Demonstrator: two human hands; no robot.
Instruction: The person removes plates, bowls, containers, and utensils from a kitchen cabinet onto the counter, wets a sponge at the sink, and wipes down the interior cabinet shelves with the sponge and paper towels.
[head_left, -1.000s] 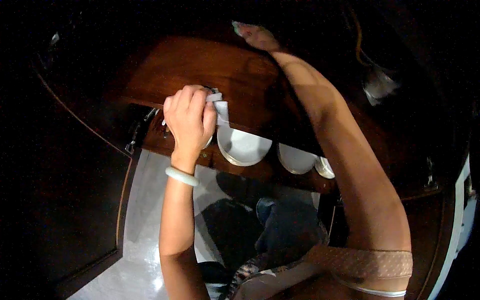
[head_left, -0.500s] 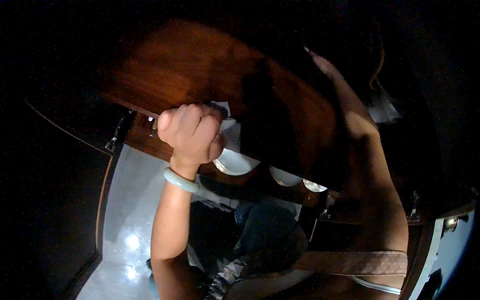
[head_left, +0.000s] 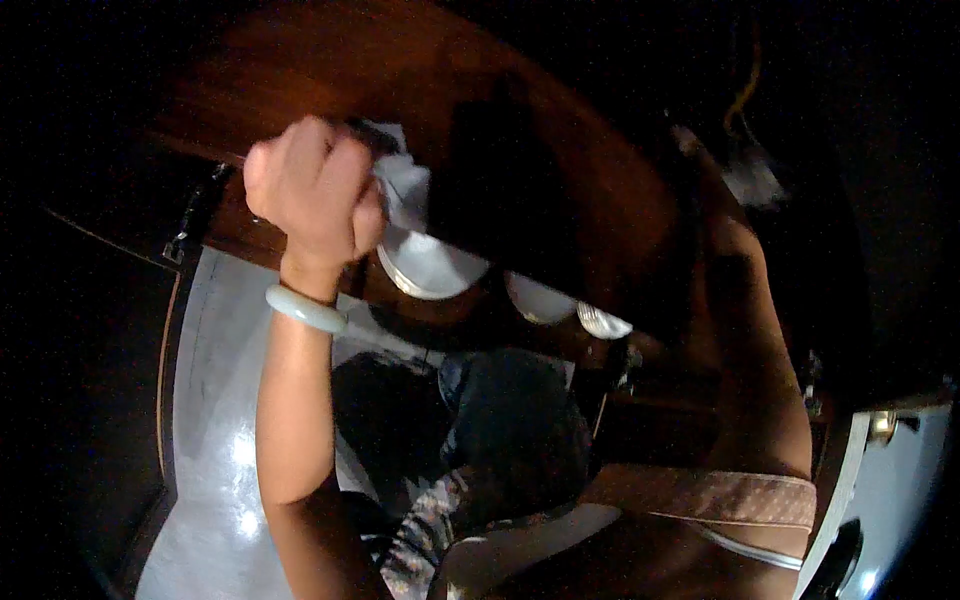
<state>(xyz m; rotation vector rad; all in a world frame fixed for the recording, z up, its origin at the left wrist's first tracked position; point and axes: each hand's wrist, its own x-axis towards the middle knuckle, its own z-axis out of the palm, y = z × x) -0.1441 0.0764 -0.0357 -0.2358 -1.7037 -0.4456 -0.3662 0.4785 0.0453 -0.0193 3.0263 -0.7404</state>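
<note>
My left hand point(head_left: 315, 190), with a pale bangle point(head_left: 305, 308) on its wrist, is closed in a fist at the front edge of a brown wooden board point(head_left: 330, 70). A crumpled white cloth or tissue point(head_left: 405, 190) sticks out from its thumb side. Just below the cloth, a white bowl point(head_left: 430, 268) shows partly under the board's edge. My right hand point(head_left: 690, 150) reaches into deep shadow on the right. Its fingers are too dark to make out. Near it is a blurred greyish thing point(head_left: 755, 180) with a yellowish cord above.
Two more white dishes, one plain point(head_left: 540, 300) and one ribbed point(head_left: 605, 320), show under the board. A dark cabinet door point(head_left: 90, 370) stands out at the left, with a metal hinge point(head_left: 178, 245). Pale shiny floor point(head_left: 215, 400) lies below, and a light door frame point(head_left: 840, 500) at the lower right.
The view has shifted, so the board and bowls sit higher and further left. My left fist has moved left along the edge with the cloth. My right hand has drawn back rightward into darker shadow.
</note>
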